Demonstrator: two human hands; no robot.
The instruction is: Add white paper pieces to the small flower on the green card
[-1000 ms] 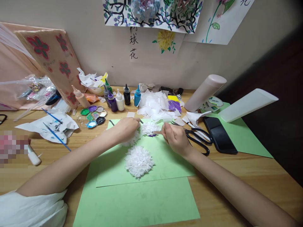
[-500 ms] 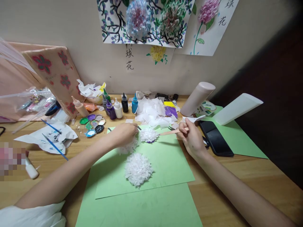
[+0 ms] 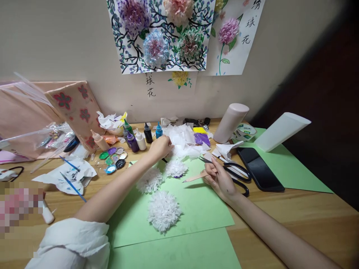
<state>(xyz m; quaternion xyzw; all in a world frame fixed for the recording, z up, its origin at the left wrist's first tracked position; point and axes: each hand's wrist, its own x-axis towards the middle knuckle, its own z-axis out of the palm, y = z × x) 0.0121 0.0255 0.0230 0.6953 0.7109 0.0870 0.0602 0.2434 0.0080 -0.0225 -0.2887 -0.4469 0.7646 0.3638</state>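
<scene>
My left hand (image 3: 162,147) reaches to the left edge of a pile of white tissue paper pieces (image 3: 181,136), fingers pinched together; what is between the fingertips is hidden. A flat wooden craft stick (image 3: 198,176) is gripped in my right hand (image 3: 220,179), its narrow tip pointing left above the green card (image 3: 196,203). Black-handled scissors (image 3: 238,171) lie just beyond and beside that hand. On the card sit three fluffy white paper flowers: a big one (image 3: 164,212), another (image 3: 150,180) partly behind my left forearm, and a small one (image 3: 176,169) with purple at its base.
Paint bottles (image 3: 140,140) and paint-filled caps (image 3: 112,158) stand left of the paper pile. Two blue brushes (image 3: 73,185) lie on a stained tissue. To the right are a phone (image 3: 260,170), a tape roll (image 3: 245,133), a leaning white tube (image 3: 283,130) and a pinkish bottle (image 3: 231,123).
My left hand has moved from beside the small flower, up and right to the paper pile. The stick's tip has come away from the small flower and dropped lower. The view has tilted up.
</scene>
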